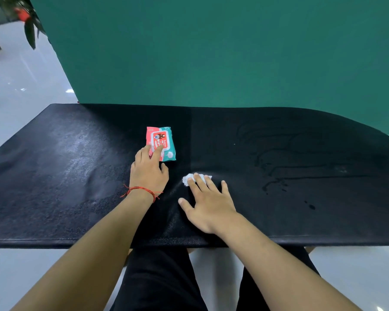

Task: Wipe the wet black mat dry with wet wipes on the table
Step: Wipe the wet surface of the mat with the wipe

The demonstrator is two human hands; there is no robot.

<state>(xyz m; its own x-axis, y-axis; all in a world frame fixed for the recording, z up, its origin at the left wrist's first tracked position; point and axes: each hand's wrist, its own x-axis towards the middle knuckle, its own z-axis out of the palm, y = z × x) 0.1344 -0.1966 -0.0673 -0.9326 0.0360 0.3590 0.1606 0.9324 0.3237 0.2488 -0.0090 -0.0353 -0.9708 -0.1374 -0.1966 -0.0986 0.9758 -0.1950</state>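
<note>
my right hand [208, 202] lies flat, fingers straight, pressing a crumpled white wipe [189, 178] onto the textured black mat [76, 176] near its front middle. my left hand [149, 173] rests loose fingers on the red and teal plastic pack of wet wipes [164, 140], gripping nothing. i judge the job barely begun: water streaks and drops [279, 171] lie across the mat's right part. the pale sheen at left may be glare or damp, i cannot tell. my fingers hide much of the wipe.

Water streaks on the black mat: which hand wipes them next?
Right, likely: the right hand presses the crumpled white wipe; the water streaks lie to its right; the left hand rests on the red-and-teal wipes pack.
</note>
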